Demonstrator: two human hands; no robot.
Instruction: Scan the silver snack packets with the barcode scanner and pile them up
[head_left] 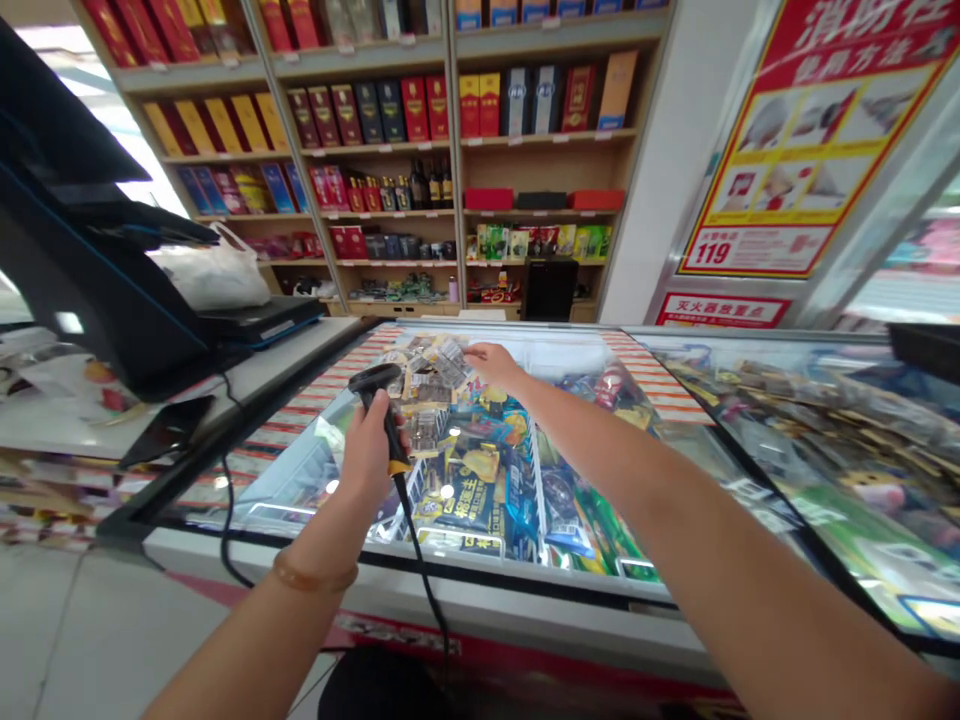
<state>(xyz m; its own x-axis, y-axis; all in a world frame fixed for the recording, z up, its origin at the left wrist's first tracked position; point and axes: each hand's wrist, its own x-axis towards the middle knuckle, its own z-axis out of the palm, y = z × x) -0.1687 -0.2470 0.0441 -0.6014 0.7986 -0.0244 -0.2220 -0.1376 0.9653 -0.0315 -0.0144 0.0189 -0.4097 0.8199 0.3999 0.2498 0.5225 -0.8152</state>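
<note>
My left hand (367,447) is wrapped around the handle of a black barcode scanner (377,378), whose head faces the far side. A cable runs down from its yellow-trimmed base. Beyond the scanner, several small clear plastic packets (424,425) with labels lie loosely on the glass lid of a chest freezer. With my right arm stretched forward, my right hand (493,364) pinches the edge of a clear packet (450,360) at the back of this group. The fingertips are partly hidden, and the packets' contents are too small to make out.
The freezer's glass lid (281,490) shows bagged frozen goods in wire baskets below. At left stand a black checkout terminal (112,230), a white plastic bag (214,272) and a dark phone-like slab (169,430). A second freezer (832,420) adjoins at right; stocked shelves (375,150) line the back.
</note>
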